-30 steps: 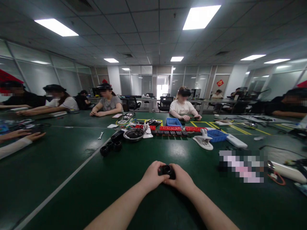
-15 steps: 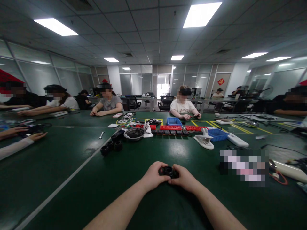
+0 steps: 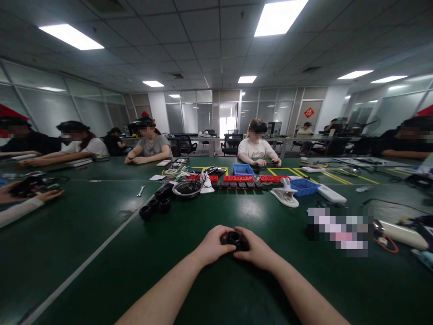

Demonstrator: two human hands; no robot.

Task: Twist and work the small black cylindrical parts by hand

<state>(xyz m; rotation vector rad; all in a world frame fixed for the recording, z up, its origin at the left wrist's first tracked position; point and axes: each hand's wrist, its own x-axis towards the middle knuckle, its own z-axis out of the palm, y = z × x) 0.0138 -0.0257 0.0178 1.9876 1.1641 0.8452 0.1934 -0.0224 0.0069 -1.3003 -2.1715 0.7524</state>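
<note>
Between my two hands is a black part with a hollow round ring on top (image 3: 236,239), low over the green table; whether it touches the surface I cannot tell. My left hand (image 3: 214,246) grips its left side, thumb along the near edge. On the other side my right hand (image 3: 255,249) holds it with bent fingers, the thumb at the front. Its underside and ends are hidden by the fingers. Several black round pieces (image 3: 154,208) stand in a cluster further off to the left, beside a black oblong block (image 3: 163,191).
A metal bowl (image 3: 186,189), red strips of sockets (image 3: 238,178), a blue bin (image 3: 303,187) and a white clamp stand (image 3: 285,195) lie beyond my hands. A wrench (image 3: 140,192) lies left. Cables and a cream cylinder (image 3: 402,234) are at right. Co-workers sit around the table.
The view has shifted slightly, so everything sits a little further left. Both hands keep hold of the black part, and its ring seems tilted slightly differently, with my fingers moved a little around it.
</note>
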